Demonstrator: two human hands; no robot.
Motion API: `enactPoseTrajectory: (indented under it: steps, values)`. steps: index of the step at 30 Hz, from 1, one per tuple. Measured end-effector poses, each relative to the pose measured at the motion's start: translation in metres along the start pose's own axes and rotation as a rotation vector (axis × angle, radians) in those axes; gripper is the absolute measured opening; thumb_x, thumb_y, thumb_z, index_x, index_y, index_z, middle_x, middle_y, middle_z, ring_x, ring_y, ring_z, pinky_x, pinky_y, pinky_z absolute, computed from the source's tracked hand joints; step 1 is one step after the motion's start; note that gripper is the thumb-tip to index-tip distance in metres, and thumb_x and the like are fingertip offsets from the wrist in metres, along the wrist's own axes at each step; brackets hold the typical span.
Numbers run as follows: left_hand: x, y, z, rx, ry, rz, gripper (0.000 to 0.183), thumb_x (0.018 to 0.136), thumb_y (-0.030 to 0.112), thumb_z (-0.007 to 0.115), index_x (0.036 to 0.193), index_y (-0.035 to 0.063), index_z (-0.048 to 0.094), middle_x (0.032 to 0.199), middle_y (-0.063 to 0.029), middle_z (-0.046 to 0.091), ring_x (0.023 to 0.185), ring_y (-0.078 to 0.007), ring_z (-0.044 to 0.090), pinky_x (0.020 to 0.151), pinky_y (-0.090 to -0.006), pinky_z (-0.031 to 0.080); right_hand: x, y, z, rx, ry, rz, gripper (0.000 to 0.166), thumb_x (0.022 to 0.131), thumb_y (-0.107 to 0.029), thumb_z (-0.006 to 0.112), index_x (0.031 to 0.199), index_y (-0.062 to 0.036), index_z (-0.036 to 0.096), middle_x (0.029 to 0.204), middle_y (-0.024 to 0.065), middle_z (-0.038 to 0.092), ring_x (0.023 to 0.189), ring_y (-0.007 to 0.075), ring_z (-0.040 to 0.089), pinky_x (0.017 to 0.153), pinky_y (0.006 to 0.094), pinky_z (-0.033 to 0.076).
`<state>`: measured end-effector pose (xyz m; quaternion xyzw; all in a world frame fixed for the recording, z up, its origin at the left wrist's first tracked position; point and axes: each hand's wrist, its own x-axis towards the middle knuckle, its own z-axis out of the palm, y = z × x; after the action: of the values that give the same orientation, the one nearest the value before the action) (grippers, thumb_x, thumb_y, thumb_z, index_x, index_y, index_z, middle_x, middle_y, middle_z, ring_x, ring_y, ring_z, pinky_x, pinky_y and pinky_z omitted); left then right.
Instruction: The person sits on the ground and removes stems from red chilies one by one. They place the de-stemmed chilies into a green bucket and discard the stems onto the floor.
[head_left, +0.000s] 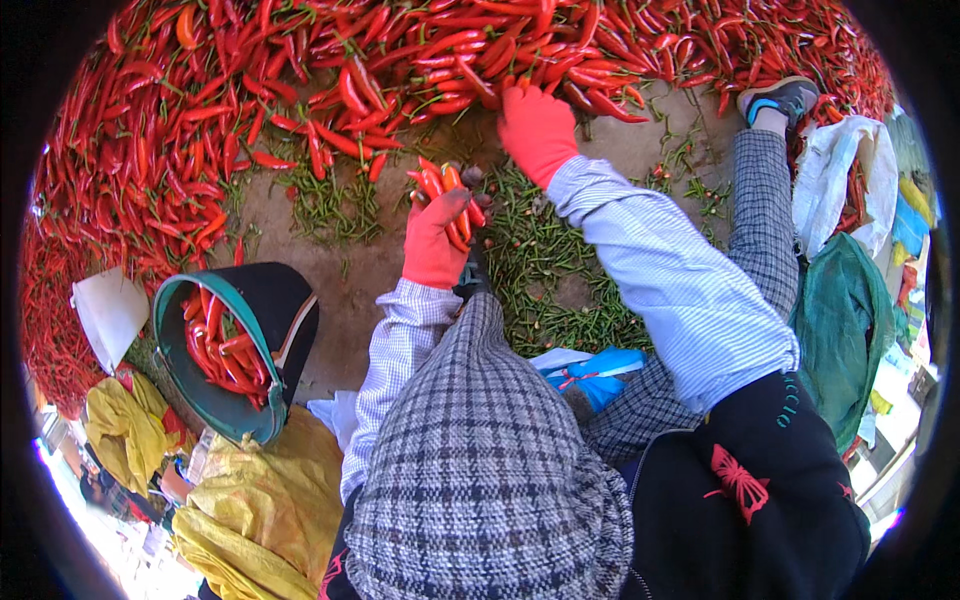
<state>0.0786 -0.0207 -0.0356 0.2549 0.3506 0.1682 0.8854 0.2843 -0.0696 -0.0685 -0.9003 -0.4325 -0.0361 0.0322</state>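
Both my hands wear red gloves. My left hand (437, 238), near the middle of the head view, is closed around several red chili peppers (454, 196). Farther forward and to the right, my right hand (537, 133) reaches to the front edge of a large heap of red chili peppers (465, 45); its fingertips touch peppers there, and whether it grips one is hidden. Cut green stems (555, 255) lie scattered on the ground below both hands. To the left, a tilted dark bucket (289, 300) with a green rim holds red chili peppers (225, 345).
A white container (112, 315) stands by the heap at left. Yellow woven sacks (255, 502) lie beside the bucket. A green sack (840, 330) and a white sack (832, 180) with peppers are at right, near my shoe (780, 97). A blue plastic bag (596, 379) lies by my leg.
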Motion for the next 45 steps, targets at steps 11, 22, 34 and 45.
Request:
enactPoseTrajectory:
  steps: [11, 22, 34, 45]
  values:
    - [-0.001, 0.006, 0.008, -0.096, 0.07, 0.0, 0.035, 0.082, 0.006, 0.066, 0.116, 0.0008, 0.061, 0.099, -0.007, 0.066, 0.079, -0.0207, 0.066, 0.068, -0.033, 0.056, -0.081, -0.006, -0.076, 0.854, -0.471, 0.051, 0.025, 0.083, -0.024, 0.066, 0.092, -0.0022, 0.06, 0.082, 0.0199, 0.065, 0.081, 0.0383, 0.065, 0.069, 0.0459, 0.05]
    - [-0.029, 0.037, 0.029, -0.244, 0.047, -0.122, 0.017, 0.083, 0.01, 0.063, 0.098, 0.0016, 0.062, 0.083, -0.0064, 0.063, 0.074, -0.0186, 0.061, 0.066, -0.0306, 0.048, -0.08, -0.035, -0.135, 1.062, -0.609, -0.053, 0.02, 0.081, -0.021, 0.064, 0.089, -0.0038, 0.058, 0.079, 0.0176, 0.061, 0.073, 0.0371, 0.063, 0.065, 0.0447, 0.049]
    - [-0.178, 0.191, -0.024, 0.842, 0.856, 0.888, 0.049, 0.087, -0.001, 0.066, 0.133, 0.0036, 0.051, 0.109, -0.0062, 0.063, 0.08, -0.0093, 0.062, 0.067, -0.0238, 0.052, -0.096, 0.052, -0.079, 0.458, -0.301, -0.179, 0.021, 0.082, -0.018, 0.059, 0.098, -0.0048, 0.063, 0.094, 0.0193, 0.064, 0.089, 0.0411, 0.063, 0.075, 0.0509, 0.05]
    - [-0.187, 0.215, -0.067, 2.348, 1.173, 0.712, 0.038, 0.073, 0.033, 0.074, 0.108, 0.0193, 0.07, 0.135, -0.0112, 0.054, 0.119, -0.0361, 0.052, 0.098, -0.0478, 0.04, -0.095, 0.013, -0.089, 0.635, -0.465, -0.301, 0.02, 0.086, -0.021, 0.062, 0.098, -0.0051, 0.062, 0.091, 0.0175, 0.065, 0.09, 0.0385, 0.062, 0.077, 0.0466, 0.049]
